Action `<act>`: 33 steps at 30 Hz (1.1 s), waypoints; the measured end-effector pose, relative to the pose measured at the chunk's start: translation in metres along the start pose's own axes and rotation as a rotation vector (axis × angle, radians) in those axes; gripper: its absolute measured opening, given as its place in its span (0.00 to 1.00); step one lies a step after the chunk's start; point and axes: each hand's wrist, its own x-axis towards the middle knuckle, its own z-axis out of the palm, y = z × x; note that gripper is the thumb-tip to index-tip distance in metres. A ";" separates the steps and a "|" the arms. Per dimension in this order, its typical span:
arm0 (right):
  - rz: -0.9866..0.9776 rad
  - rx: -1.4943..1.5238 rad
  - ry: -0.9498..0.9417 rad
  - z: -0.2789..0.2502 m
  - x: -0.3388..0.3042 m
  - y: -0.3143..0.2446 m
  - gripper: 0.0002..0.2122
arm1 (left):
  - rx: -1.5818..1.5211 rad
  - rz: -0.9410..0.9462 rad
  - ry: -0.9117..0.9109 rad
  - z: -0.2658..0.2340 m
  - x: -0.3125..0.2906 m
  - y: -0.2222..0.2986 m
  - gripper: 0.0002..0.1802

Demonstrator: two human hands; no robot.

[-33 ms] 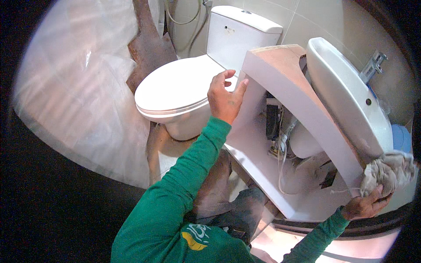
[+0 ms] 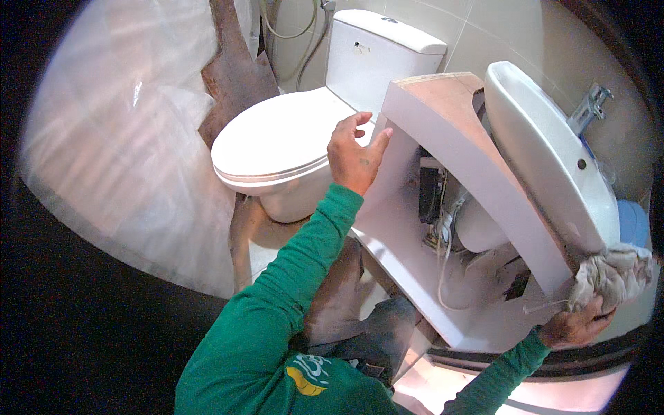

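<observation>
My left hand [image 2: 355, 153] is at the left side of a white vanity cabinet [image 2: 477, 180], its fingers curved and the thumb apart. The thumb reaches the side panel's edge, and nothing shows between thumb and fingers. At the cabinet's right end, my right hand [image 2: 575, 326] has its fingers against a crumpled grey-beige cloth [image 2: 609, 277] and grips its lower part. Some fingertips are hidden by the cloth. The cabinet has an open, curved front, with a bare wood-coloured top. A white washbasin [image 2: 553, 166] sits tilted on it in this view.
Left of the cabinet stands a white toilet [image 2: 277, 138] with its lid down. Translucent plastic sheeting [image 2: 131, 152] hangs at the far left beside brown board [image 2: 238, 83]. Pipes and a hose [image 2: 443, 277] show inside the cabinet. A chrome faucet [image 2: 589, 111] and a blue container [image 2: 631, 223] are at right.
</observation>
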 end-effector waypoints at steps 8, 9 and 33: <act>-0.254 -0.322 0.117 0.002 0.006 0.063 0.28 | -0.178 -0.081 0.027 0.021 0.001 -0.011 0.15; -0.221 -0.362 0.123 -0.001 0.010 0.077 0.29 | -0.205 -0.082 0.030 0.022 0.001 -0.011 0.15; 0.079 -0.407 0.154 0.018 0.018 -0.013 0.29 | -0.455 0.087 0.052 0.032 0.006 -0.041 0.20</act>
